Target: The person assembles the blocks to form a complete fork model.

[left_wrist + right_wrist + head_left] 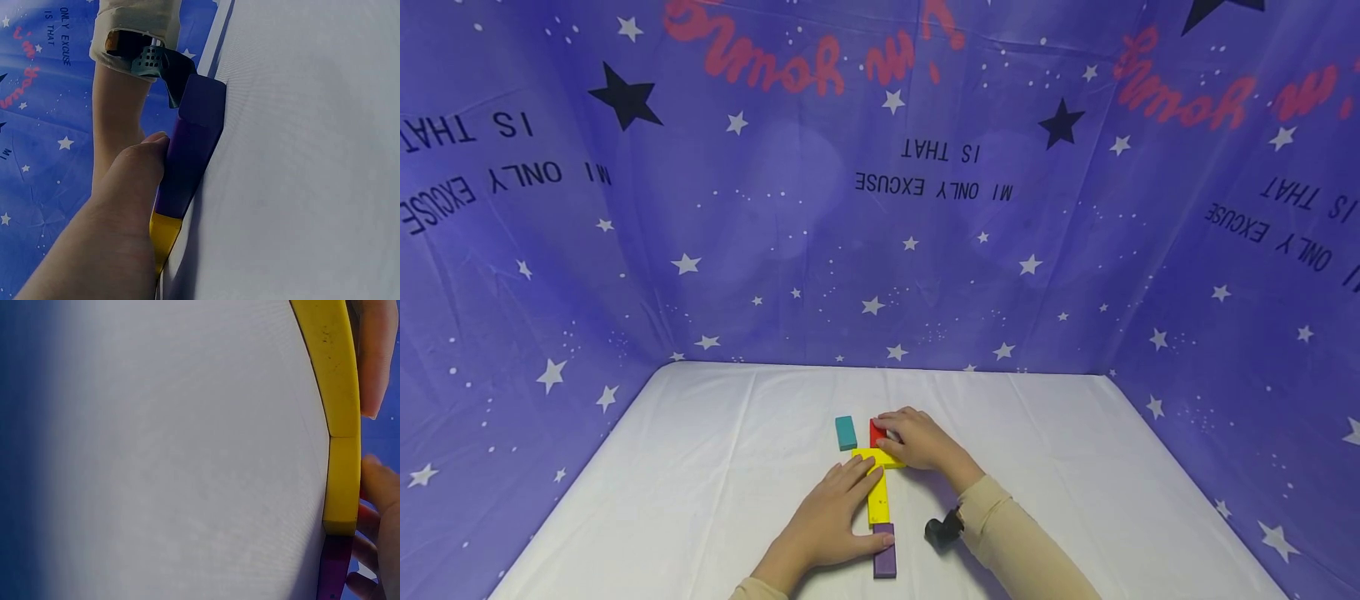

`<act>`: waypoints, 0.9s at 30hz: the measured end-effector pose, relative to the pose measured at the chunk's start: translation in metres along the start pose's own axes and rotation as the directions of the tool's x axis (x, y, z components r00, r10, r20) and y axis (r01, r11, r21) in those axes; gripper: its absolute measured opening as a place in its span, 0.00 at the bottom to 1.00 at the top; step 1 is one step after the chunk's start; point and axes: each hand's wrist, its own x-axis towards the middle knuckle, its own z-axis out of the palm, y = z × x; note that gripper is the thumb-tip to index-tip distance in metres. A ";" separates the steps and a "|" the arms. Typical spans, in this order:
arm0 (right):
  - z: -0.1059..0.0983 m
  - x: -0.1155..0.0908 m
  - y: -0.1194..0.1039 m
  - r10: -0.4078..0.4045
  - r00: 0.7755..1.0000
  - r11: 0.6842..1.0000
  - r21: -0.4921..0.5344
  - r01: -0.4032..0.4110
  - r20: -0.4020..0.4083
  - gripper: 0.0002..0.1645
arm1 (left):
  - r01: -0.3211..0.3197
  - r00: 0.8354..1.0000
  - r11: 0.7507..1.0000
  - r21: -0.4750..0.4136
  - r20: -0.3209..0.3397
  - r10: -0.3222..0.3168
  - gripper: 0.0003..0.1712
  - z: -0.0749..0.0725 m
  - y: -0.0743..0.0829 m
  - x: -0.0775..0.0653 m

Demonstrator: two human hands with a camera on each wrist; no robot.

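In the head view, a yellow block [878,504] lies lengthwise, with a purple block [884,562] at its near end and a crosswise yellow block [863,454] at its far end. My left hand [831,517] rests along this line, its fingertips on the yellow blocks and its thumb on the purple one. Beyond the crosswise block, my right hand [921,439] holds a red block [876,430] between thumb and fingertips. The right wrist view shows another purple block [335,562] against the yellow; the right hand hides it from the head view.
A teal block [846,432] lies apart, left of the red one. Everything sits on a white cloth-covered table [715,450]. Purple star-print curtains [820,275] stand at the back and both sides. A black wrist device [943,530] is strapped by the right sleeve.
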 end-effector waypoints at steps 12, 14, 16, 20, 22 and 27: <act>0.005 0.001 0.004 -0.002 1.000 1.000 -0.013 0.001 -0.024 0.29 | -0.005 1.000 1.000 0.009 -0.007 0.005 0.56 0.001 -0.001 0.000; 0.006 0.001 0.005 -0.004 1.000 1.000 -0.021 0.004 -0.029 0.29 | -0.006 1.000 1.000 0.010 -0.006 0.006 0.56 0.001 -0.001 0.000; 0.007 0.001 0.005 -0.006 0.999 1.000 -0.027 0.006 -0.035 0.29 | -0.005 1.000 1.000 0.010 -0.006 0.005 0.56 0.001 -0.001 0.000; 0.006 0.001 0.004 -0.009 0.999 1.000 -0.030 0.008 -0.047 0.29 | -0.005 1.000 1.000 0.010 -0.008 0.005 0.56 0.001 -0.001 0.000; 0.007 0.001 0.004 -0.012 0.999 0.999 -0.030 0.010 -0.052 0.29 | -0.005 1.000 1.000 0.013 -0.010 0.005 0.56 0.001 -0.002 0.000; 0.007 0.000 0.004 -0.010 0.998 0.999 -0.036 0.008 -0.055 0.29 | -0.015 1.000 1.000 0.014 -0.022 0.016 0.56 0.002 -0.002 0.000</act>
